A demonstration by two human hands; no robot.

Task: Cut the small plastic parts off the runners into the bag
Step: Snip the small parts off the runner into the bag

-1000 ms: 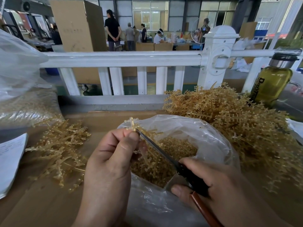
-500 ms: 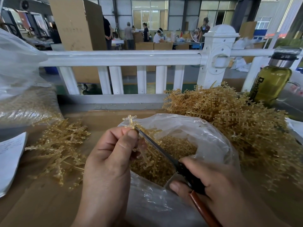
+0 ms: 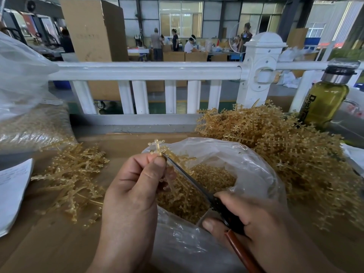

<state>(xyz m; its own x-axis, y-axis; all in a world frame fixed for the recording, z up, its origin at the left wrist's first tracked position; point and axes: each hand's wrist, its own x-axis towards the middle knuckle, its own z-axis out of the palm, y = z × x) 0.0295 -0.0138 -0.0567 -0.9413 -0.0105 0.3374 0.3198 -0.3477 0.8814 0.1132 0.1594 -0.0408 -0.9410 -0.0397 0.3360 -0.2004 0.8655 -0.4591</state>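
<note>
Little has shifted in the last second: the left hand [image 3: 136, 186] still pinches the runner [image 3: 157, 147] above the open plastic bag [image 3: 256, 174] at the tabletop's [image 3: 122, 143] front edge, while the right hand [image 3: 254, 219] grips the scissors [image 3: 189, 179], tips beside the thumb, so this snip looks unfinished.

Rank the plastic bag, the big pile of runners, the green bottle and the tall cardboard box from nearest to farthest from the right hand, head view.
1. Plastic bag: centre, right beside the right hand.
2. Pile of runners: to the right, just past the bag.
3. Green bottle: far right, behind the pile.
4. Cardboard box: far left, beyond the white railing.
</note>
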